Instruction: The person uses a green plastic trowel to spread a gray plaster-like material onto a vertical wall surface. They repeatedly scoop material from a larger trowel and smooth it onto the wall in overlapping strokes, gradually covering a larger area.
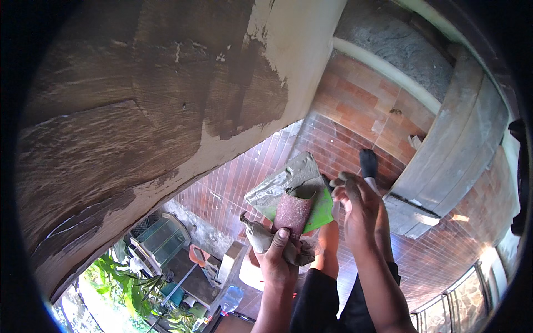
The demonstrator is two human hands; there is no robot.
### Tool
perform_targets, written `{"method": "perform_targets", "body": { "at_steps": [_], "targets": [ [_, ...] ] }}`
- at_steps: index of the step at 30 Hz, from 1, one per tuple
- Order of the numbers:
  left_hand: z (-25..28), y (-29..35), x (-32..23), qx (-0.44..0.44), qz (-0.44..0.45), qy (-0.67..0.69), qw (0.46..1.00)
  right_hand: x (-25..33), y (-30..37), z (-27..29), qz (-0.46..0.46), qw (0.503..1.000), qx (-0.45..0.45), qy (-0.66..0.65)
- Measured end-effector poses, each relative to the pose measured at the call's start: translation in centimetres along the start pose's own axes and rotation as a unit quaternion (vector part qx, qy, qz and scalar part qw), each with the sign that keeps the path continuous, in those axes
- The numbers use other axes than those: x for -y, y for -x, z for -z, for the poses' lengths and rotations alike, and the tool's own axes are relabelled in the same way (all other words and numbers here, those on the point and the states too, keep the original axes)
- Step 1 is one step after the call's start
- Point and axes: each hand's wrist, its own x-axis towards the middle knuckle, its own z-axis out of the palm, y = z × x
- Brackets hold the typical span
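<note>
My left hand (279, 256) is closed around a crumpled grey cloth (258, 236) and the lower end of a curled, speckled reddish-brown sheet (292, 213), which looks like sandpaper. The thumb presses on the sheet. Just beyond it is a green flat board (320, 213), its far part thickly smeared with wet grey mortar (286, 178). How the board is held is hidden behind the sheet. My right hand (360, 202) hovers to the right of the board, its fingers bent together and smudged grey. Anything between those fingertips is too small to make out.
A wall (139, 100) with dark wet plaster and paler patches fills the upper left. Below are reddish floor tiles (355, 141), my legs and a dark-shod foot (368, 162). A grey curved ledge (444, 150) runs on the right. A glass-topped table (161, 238) and plants (125, 283) stand lower left.
</note>
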Motion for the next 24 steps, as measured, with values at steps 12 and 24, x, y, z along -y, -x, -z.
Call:
{"method": "perform_targets", "body": {
  "at_steps": [12, 24],
  "targets": [
    [1.5, -1.2, 1.7, -0.016, 0.009, 0.047, 0.999, 6.5, -3.4, -12.7, 0.504, 0.789, 0.126, 0.328],
    [3.6, -2.3, 2.6, -0.015, 0.026, 0.070, 0.997, 5.8, -3.4, -14.3, 0.504, 0.790, 0.113, 0.331]
  ]
}}
